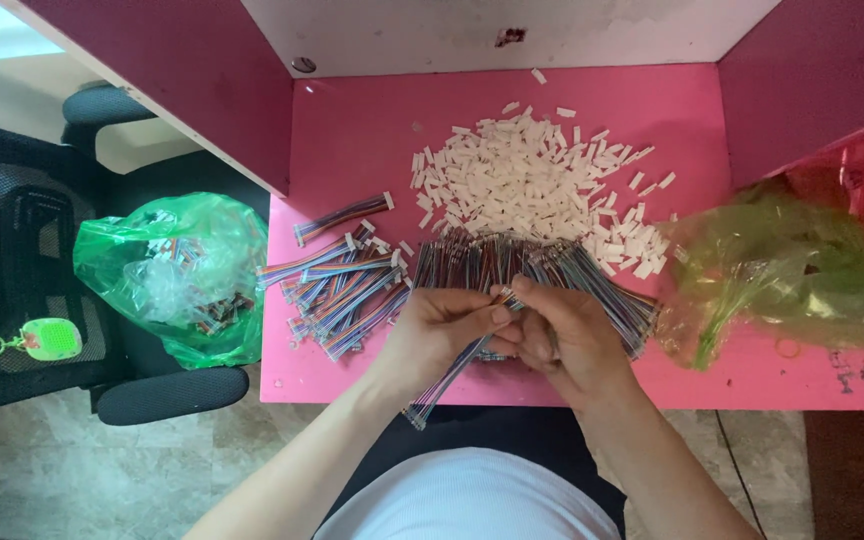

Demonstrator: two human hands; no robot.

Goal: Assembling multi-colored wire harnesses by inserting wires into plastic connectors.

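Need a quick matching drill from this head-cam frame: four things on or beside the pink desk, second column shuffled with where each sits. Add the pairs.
Things:
1. white connector pile
2. finished cable stack
3. green plastic bag
4. multicoloured ribbon cable

Places:
A. on the black chair, left of the desk
B. pinched between the left hand and the right hand
C. far middle of the pink desk
D. near left part of the desk, beside the left hand

Pairs: 1-C, 2-D, 3-A, 4-B
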